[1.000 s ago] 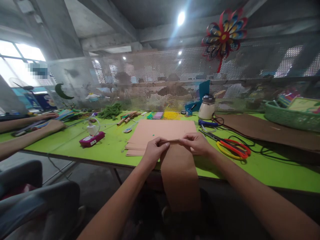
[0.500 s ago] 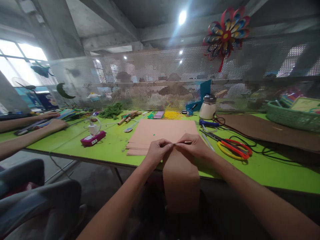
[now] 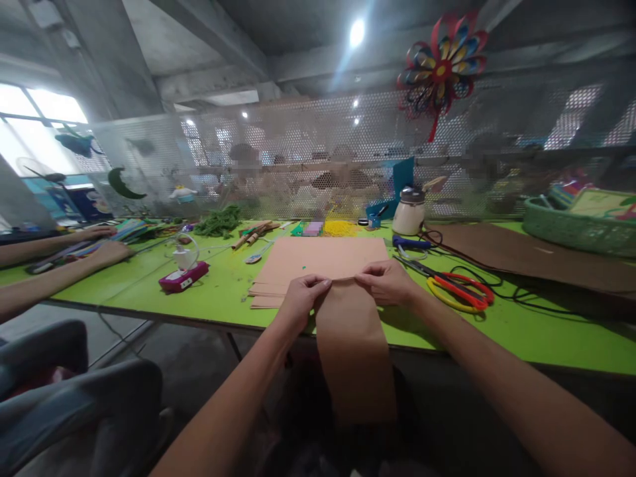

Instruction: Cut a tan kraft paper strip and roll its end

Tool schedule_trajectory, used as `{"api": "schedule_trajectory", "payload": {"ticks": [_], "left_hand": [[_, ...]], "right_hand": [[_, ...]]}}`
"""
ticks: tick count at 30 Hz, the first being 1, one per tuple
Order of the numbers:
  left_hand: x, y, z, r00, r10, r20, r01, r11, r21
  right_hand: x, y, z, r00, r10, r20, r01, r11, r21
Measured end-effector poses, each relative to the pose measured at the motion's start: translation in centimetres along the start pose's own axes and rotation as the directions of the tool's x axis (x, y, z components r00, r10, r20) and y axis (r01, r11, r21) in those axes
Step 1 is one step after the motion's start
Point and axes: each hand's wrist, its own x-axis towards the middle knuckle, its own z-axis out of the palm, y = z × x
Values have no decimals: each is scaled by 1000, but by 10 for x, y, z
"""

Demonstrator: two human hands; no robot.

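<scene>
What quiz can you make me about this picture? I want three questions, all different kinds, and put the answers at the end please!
1. Pick one: what do the left hand and the right hand both hold?
a) the green basket
b) a brown sheet
c) the moon-shaped decoration

2. True or false: in the picture, the scissors lie to the right of the purple power strip.

3. Fill the gap: the lower part of the brown sheet hangs down past the near ____ of the table.

Key: 1. b; 2. true; 3. edge.
</scene>
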Motion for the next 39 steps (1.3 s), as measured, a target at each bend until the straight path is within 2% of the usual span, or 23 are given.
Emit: {"api": "schedule_trajectory", "payload": {"ticks": [5,9,14,17,20,23,27,29,34,39], "left_hand": [[3,4,-4,1000,-20,21,19,998,61],[4,14,-9,999,-25,38,21,996,88],[5,21,-18,995,44,87,-59,984,171],[7,21,-26,988,47,147,-76,978,196],[11,25,-31,965,2,260,-62,973,222],[17,33,-27,944,-36,328,-63,956,286],[24,44,-18,894,-83,439,-158,861,484],[25,46,-16,873,-98,478,-199,823,532],[25,42,-19,879,-98,466,-215,792,572],[25,36,-21,885,-121,449,-165,821,546]], "right_hand": [[-3,-11,-6,993,-83,81,84,996,-10],[-4,-15,-9,986,-108,124,104,994,41],[-2,-15,-8,990,-119,74,119,993,16],[-1,-16,-7,990,-134,42,135,991,-23],[0,-13,-7,981,-191,36,194,978,-81],[1,-10,-8,976,-217,34,220,967,-129],[0,-11,-8,970,-243,28,245,961,-125],[0,-12,-7,970,-240,26,241,965,-103],[-3,-13,-1,976,-211,46,213,975,-64],[-5,-14,3,984,-178,29,179,983,-37]]}}
